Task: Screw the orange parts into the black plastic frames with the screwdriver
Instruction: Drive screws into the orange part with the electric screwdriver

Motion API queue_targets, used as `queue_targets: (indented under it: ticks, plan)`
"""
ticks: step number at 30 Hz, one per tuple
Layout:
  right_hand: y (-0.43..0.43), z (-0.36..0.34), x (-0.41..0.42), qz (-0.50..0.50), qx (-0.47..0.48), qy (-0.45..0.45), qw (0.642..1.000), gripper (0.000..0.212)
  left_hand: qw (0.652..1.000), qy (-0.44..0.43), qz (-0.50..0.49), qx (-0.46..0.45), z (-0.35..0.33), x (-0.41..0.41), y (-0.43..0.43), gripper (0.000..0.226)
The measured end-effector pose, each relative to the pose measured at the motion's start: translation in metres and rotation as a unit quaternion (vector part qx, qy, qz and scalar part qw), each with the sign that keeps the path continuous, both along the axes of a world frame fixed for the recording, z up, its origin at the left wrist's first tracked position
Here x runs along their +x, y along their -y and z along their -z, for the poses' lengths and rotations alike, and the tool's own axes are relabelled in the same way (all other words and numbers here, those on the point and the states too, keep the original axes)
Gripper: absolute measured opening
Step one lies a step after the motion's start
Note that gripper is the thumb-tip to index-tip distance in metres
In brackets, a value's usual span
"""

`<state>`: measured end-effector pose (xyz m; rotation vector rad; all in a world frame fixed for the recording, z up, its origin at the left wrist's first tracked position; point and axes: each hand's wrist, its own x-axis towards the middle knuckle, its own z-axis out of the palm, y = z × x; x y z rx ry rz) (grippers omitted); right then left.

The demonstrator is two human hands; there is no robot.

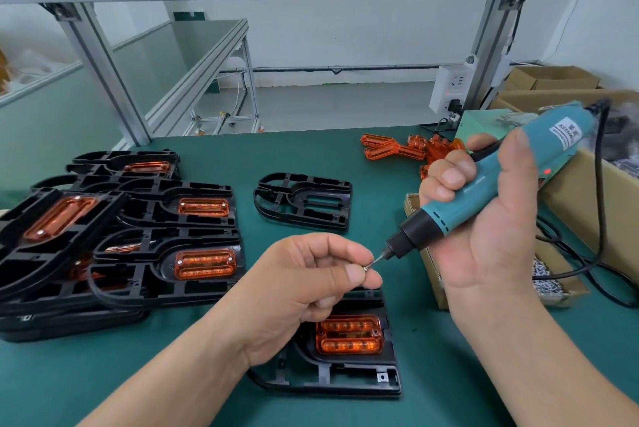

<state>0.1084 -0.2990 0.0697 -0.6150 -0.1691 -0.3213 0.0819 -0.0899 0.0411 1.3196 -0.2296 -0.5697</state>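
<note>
Above black frame (363, 388): left hand (304, 288) grip pinched on screw (367, 267) at bit (378, 258); right hand (484, 219) clenched round screwdriver (439, 219).

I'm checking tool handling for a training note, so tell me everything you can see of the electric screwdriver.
The electric screwdriver is a teal plastic barrel with vent slots, a black collar and a thin metal bit. A white label sits near its rear, where a black cable leaves. The right hand grips it mid-body, above the green table, tilted, bit pointing down and left. The left hand pinches a small screw at the bit's tip.
</note>
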Motion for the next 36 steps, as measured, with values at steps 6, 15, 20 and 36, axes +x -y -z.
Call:
queue_targets:
  ticks: [6,15,20,36]
  plan:
    - [-0.003,0.004,0.004,-0.002,-0.017,-0.019,1.000,0.029,0.985,0.128,-0.048,0.101,0.001,0.000,0.001,0.012]
    - [-0.003,0.013,0.008,-0.022,-0.007,-0.034,0.999,0.027,0.972,0.160,-0.034,0.168,-0.002,-0.005,0.002,0.014]
    - [-0.004,0.015,0.009,-0.026,-0.018,-0.047,0.998,0.024,0.963,0.167,-0.017,0.212,-0.001,-0.004,0.003,0.016]
    - [0.003,0.015,0.014,-0.111,-0.114,-0.047,0.986,0.018,0.752,0.402,-0.041,0.521,0.001,-0.003,-0.009,0.051]
